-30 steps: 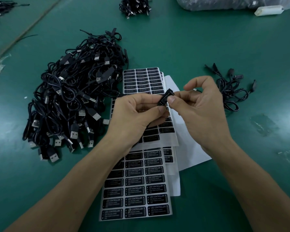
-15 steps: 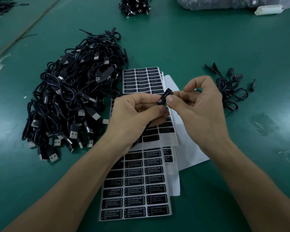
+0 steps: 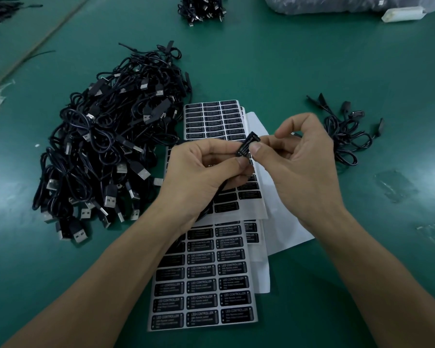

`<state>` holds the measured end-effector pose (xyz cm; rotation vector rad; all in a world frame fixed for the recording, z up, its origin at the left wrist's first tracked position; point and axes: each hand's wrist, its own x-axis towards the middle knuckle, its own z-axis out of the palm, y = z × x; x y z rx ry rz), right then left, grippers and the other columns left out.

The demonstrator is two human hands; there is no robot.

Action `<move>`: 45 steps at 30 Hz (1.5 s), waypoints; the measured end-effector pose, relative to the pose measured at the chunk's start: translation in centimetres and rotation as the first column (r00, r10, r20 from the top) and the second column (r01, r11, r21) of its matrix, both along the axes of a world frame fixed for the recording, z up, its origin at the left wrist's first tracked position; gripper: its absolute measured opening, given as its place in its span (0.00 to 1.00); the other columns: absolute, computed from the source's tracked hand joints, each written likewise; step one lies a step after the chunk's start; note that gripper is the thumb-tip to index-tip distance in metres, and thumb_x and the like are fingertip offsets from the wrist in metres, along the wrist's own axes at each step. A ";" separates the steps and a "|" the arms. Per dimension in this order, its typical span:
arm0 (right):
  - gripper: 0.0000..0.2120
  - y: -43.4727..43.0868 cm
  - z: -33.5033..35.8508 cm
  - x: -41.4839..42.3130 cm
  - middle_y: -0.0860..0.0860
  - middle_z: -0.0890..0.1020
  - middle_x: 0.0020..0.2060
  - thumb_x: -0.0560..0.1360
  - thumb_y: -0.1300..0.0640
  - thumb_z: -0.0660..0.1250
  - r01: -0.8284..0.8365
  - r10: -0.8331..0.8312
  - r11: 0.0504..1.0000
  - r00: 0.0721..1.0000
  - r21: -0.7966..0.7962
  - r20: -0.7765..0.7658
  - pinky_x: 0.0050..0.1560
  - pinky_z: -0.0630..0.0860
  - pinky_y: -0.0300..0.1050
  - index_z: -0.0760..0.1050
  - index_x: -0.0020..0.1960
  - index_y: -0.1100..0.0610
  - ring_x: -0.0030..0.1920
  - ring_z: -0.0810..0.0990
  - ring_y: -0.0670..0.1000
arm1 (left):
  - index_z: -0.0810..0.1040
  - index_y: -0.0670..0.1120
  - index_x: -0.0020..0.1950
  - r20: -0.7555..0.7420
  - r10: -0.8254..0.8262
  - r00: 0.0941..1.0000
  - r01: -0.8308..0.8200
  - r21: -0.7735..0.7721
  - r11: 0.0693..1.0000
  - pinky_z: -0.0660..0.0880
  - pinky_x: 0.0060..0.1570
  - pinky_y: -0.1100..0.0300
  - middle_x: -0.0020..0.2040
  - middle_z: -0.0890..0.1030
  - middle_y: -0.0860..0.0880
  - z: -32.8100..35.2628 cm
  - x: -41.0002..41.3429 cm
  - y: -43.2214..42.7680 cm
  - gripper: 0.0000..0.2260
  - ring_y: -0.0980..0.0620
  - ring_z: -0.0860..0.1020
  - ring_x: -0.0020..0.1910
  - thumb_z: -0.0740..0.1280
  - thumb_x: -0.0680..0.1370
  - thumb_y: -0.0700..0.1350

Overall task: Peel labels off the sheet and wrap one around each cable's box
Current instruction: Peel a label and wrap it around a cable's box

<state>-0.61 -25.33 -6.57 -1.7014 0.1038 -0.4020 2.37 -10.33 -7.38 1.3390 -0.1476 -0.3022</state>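
Pinching box (image 3: 247, 146) marked "LED CONTROLLER": fingers of left hand (image 3: 201, 172) and right hand (image 3: 304, 164); label sheets (image 3: 201, 285) beneath.

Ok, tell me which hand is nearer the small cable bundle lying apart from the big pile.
Right. The right hand is close beside the small cable bundle; the left hand is farther, over the label sheets.

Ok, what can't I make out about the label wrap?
Head view only.
- Box: underside covered by the left hand and right hand, so the seam of the label is hidden.
- Label sheets: middle rows hidden under the left hand; small print too small to read.
- Plastic bag: cut off by the top edge.
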 end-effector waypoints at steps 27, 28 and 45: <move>0.18 0.5 0.1 -0.3 0.43 0.85 0.38 0.71 0.61 0.74 0.084 -0.073 0.982 0.995 -0.168 0.071 0.41 0.80 0.43 0.66 0.42 0.46 0.39 0.84 0.47 | 0.87 0.45 0.40 0.016 0.004 1.000 -0.004 0.032 0.999 0.81 0.37 0.62 0.38 0.86 0.40 0.4 -0.2 -0.1 0.08 0.48 0.85 0.36 0.72 0.76 0.35; 0.18 0.6 0.2 -0.4 0.42 0.85 0.37 0.71 0.61 0.75 0.095 -0.081 0.978 0.993 -0.186 0.082 0.40 0.80 0.41 0.66 0.42 0.46 0.38 0.83 0.46 | 0.86 0.44 0.40 0.018 0.007 1.000 -0.007 0.035 0.999 0.80 0.36 0.62 0.38 0.85 0.40 0.3 -0.2 -0.1 0.07 0.48 0.85 0.36 0.72 0.76 0.35; 0.17 0.3 -0.2 -0.2 0.43 0.79 0.36 0.67 0.52 0.81 0.190 -0.166 0.954 0.979 -0.231 0.119 0.39 0.75 0.33 0.73 0.46 0.44 0.36 0.77 0.41 | 0.84 0.40 0.44 0.036 0.019 0.999 -0.020 0.019 1.000 0.80 0.36 0.62 0.38 0.85 0.41 0.0 0.0 -0.2 0.05 0.50 0.84 0.35 0.70 0.78 0.34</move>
